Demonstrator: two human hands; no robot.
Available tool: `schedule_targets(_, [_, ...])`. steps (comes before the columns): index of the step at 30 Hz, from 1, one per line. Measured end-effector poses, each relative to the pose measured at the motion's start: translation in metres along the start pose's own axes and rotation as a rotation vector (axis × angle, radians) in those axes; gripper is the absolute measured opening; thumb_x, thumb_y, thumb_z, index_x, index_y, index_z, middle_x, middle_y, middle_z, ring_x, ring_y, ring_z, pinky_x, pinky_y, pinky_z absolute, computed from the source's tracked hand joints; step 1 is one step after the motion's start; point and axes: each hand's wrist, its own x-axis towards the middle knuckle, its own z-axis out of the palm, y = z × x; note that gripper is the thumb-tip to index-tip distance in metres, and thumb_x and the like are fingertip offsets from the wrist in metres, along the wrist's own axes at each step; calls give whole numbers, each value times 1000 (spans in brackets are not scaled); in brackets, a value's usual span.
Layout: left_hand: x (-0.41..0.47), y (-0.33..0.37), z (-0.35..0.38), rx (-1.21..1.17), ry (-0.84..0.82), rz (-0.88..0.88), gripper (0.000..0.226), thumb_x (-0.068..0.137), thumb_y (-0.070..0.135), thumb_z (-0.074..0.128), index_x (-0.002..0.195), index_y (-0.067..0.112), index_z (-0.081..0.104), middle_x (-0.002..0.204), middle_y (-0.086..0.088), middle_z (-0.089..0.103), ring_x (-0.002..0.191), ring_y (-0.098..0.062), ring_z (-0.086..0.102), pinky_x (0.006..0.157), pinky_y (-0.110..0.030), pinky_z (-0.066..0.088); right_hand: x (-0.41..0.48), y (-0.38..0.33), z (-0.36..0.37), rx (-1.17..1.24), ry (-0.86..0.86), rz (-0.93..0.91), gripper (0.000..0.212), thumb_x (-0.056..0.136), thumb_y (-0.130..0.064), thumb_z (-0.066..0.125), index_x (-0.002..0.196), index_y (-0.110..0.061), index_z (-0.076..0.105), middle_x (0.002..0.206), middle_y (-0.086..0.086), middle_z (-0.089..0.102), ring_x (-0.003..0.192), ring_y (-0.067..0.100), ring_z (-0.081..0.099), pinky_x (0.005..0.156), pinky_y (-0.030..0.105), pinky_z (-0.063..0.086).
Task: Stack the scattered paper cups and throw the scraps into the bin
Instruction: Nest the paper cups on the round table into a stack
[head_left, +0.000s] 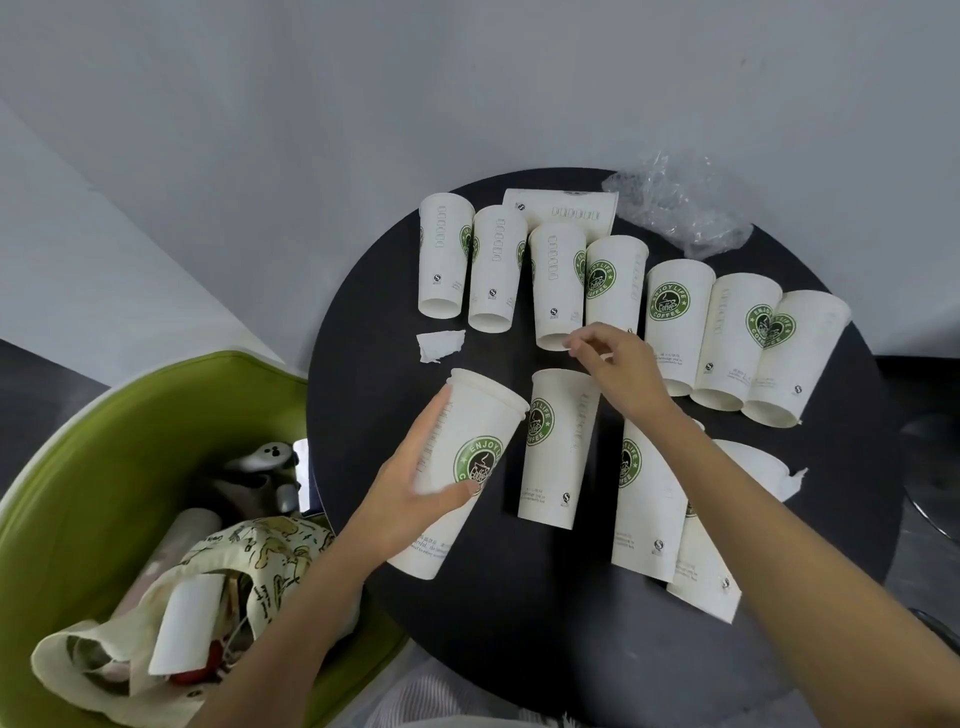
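I see a round black table (519, 623) against a pale grey wall (363, 104). At its far right edge lies a crumpled clear plastic bag (675, 208). Left of the table is a green chair (93, 467), and on its seat I make out a printed cloth tote bag (260, 551), with a grey plush toy (260, 467) behind it.

White cups (549, 286) with green round logos, black table (519, 623), lime-green chair (78, 467).
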Motion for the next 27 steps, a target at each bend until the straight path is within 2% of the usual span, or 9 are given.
schedule_targets(3, [1, -4, -2, -29, 14, -37, 91, 85, 7, 73, 148, 48, 21, 124, 53, 42, 119, 14, 50, 89, -9, 47, 3, 6, 3, -29, -112, 14, 11, 93, -22, 58, 93, -23, 68, 99, -6, 68, 90, 9, 59, 77, 12, 39])
schedule_targets(6, [4, -7, -4, -46, 10, -53, 92, 84, 3, 74, 147, 47, 24, 125, 50, 45, 118, 11, 52, 89, -11, 49, 4, 9, 6, -20, -225, 8, 13, 93, -19, 58, 98, -18, 70, 103, -6, 69, 93, 13, 61, 77, 7, 40])
schedule_targets(10, [7, -8, -7, -60, 11, -69, 92, 83, 2, 73, 145, 49, 23, 132, 40, 45, 119, 8, 53, 87, -11, 49, 4, 6, 7, 66, -301, 21, 15, 91, -9, 60, 100, -8, 72, 100, -2, 69, 86, -13, 59, 76, -4, 33])
schedule_targets(12, [9, -9, -8, -58, 14, -73, 92, 83, 1, 73, 145, 49, 23, 132, 41, 46, 119, 8, 54, 87, -11, 49, 4, 9, 8, 114, -315, 31, 14, 89, -6, 62, 98, -5, 73, 99, 1, 70, 84, -17, 59, 79, -3, 35])
schedule_targets(15, [10, -11, -10, -35, 14, -70, 93, 84, 2, 73, 148, 46, 22, 126, 48, 46, 120, 9, 53, 90, -12, 49, 4, 13, 10, 159, -342, 46, 12, 88, -3, 63, 95, -4, 73, 101, 6, 72, 93, -2, 64, 89, 6, 43])
schedule_targets(18, [11, -12, -12, -19, 10, -74, 94, 84, 3, 74, 150, 45, 22, 127, 48, 46, 121, 9, 52, 90, -13, 49, 3, 14, 10, 172, -328, 31, 15, 87, -2, 63, 87, -14, 73, 99, 6, 73, 100, 11, 66, 94, 17, 46])
schedule_targets(21, [12, -13, -15, 12, 3, -77, 95, 83, 3, 74, 150, 45, 22, 125, 50, 45, 121, 11, 50, 90, -11, 48, 0, 11, 4, 173, -307, 19, 23, 88, -3, 63, 80, -24, 71, 98, 2, 73, 94, 3, 65, 91, 16, 45])
schedule_targets(23, [11, -12, -19, 32, -8, -66, 95, 82, 3, 75, 147, 48, 22, 130, 48, 42, 123, 11, 49, 92, -10, 46, -2, 7, -3, 173, -256, 7, 26, 88, -7, 63, 78, -30, 69, 93, -7, 73, 88, -6, 63, 89, 15, 43])
schedule_targets(27, [10, -7, -27, 60, -52, -50, 95, 81, 0, 76, 141, 51, 23, 132, 49, 39, 123, 12, 48, 92, -9, 46, -5, 3, -26, 189, -82, -23, 20, 87, -9, 65, 81, -27, 71, 85, -1, 73, 82, 12, 63, 84, 24, 46])
